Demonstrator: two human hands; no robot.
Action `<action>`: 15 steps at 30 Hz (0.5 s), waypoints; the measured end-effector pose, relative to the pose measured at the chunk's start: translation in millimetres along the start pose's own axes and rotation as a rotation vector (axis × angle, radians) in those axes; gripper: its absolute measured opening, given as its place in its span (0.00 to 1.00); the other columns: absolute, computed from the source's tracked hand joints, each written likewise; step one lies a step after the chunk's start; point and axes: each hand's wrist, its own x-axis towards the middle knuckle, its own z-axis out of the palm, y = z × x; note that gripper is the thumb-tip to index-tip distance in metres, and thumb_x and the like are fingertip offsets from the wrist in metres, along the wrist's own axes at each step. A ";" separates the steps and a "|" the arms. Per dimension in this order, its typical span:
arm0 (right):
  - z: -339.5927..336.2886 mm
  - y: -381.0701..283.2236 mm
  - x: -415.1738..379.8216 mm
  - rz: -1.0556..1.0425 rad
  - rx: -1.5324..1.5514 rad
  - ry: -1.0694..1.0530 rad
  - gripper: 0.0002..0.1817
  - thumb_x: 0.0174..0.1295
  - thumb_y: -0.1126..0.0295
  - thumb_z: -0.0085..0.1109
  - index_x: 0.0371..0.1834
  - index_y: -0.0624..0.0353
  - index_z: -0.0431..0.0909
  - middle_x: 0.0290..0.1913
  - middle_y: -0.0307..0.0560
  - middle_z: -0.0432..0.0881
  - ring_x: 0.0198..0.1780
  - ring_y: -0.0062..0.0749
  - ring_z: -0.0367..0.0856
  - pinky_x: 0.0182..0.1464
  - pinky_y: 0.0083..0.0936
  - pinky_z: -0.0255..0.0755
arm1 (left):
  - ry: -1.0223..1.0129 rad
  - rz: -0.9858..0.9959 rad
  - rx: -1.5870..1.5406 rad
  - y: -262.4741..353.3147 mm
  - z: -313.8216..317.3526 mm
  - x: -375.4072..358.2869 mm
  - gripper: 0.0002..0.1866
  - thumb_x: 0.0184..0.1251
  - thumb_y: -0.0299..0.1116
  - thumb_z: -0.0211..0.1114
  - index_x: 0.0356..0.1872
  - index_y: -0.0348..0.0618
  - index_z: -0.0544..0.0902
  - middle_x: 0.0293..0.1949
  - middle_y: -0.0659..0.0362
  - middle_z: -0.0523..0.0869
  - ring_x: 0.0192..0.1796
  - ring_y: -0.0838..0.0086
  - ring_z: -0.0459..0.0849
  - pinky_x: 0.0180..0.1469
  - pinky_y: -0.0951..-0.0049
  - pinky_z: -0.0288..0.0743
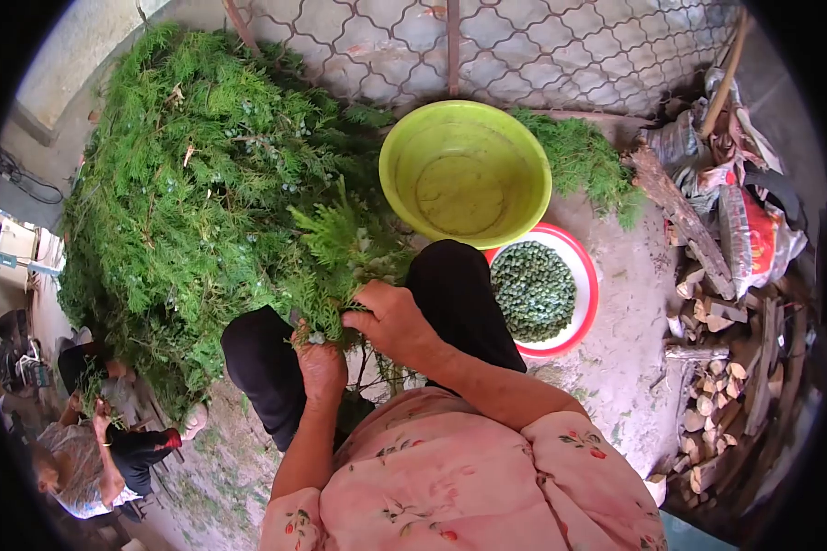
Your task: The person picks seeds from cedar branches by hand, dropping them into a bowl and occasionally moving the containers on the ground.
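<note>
Pink floral shirt (432, 477); beyond it, leafy sprig (325, 303) in both hands (395, 321).

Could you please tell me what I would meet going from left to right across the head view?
Pile of leafy green branches, left hand, right hand, yellow-green basin, red-rimmed bowl holding small green berries, stacked firewood.

We held a leafy sprig (335, 241) in our left hand (322, 372) and right hand (393, 321), beside a large heap of green branches (179, 184). Ahead stood a yellow-green basin (459, 191), just beside a red-rimmed bowl (591, 286) of green berries (533, 289); another person (75, 455) was to our left.
</note>
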 end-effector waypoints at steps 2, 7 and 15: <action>-1.9 -7.5 2.7 -0.055 -0.029 0.028 0.13 0.48 0.68 0.64 0.33 0.65 0.76 0.27 0.55 0.75 0.31 0.47 0.78 0.33 0.33 0.70 | 0.083 -0.383 -0.600 3.0 -0.1 2.3 0.17 0.52 0.24 0.58 0.46 0.42 0.76 0.40 0.59 0.81 0.43 0.66 0.80 0.55 0.63 0.66; -15.2 -14.6 10.5 0.107 0.238 -0.089 0.15 0.49 0.66 0.67 0.34 0.66 0.78 0.23 0.51 0.76 0.26 0.24 0.78 0.28 0.25 0.69 | -0.086 -0.014 0.024 -3.8 -23.6 4.4 0.18 0.51 0.29 0.61 0.47 0.42 0.78 0.39 0.52 0.83 0.47 0.59 0.80 0.61 0.56 0.59; -14.5 -11.6 10.1 0.015 0.086 0.108 0.15 0.46 0.68 0.68 0.35 0.63 0.78 0.27 0.50 0.75 0.27 0.37 0.77 0.30 0.28 0.69 | -0.042 -0.004 -0.014 -6.1 -16.7 11.5 0.27 0.50 0.24 0.61 0.57 0.43 0.72 0.56 0.52 0.75 0.59 0.61 0.73 0.64 0.57 0.56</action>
